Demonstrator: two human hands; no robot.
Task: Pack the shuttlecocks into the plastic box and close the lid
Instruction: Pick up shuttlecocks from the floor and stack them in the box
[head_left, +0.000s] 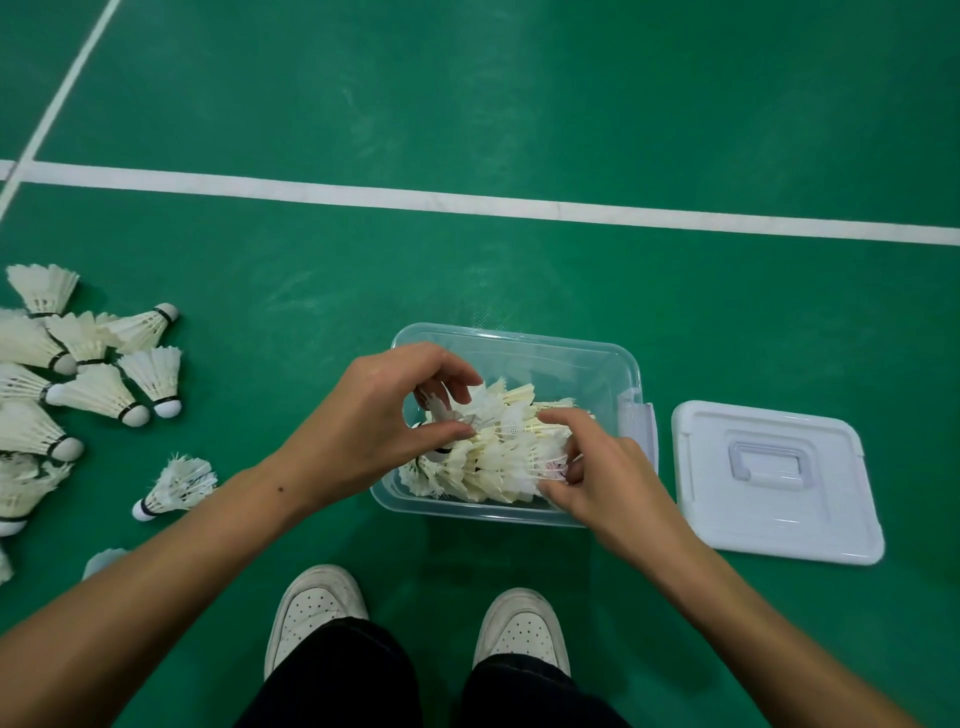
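Both hands, left hand and right hand, pinch feathery white shuttlecocks lying sideways in the clear plastic box, mid-frame.

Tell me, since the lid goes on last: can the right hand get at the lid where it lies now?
Probably yes. The lid lies flat on the floor just right of the box, nothing on it, and the right hand is close beside it.

Clear glossy plastic box; matt green floor.
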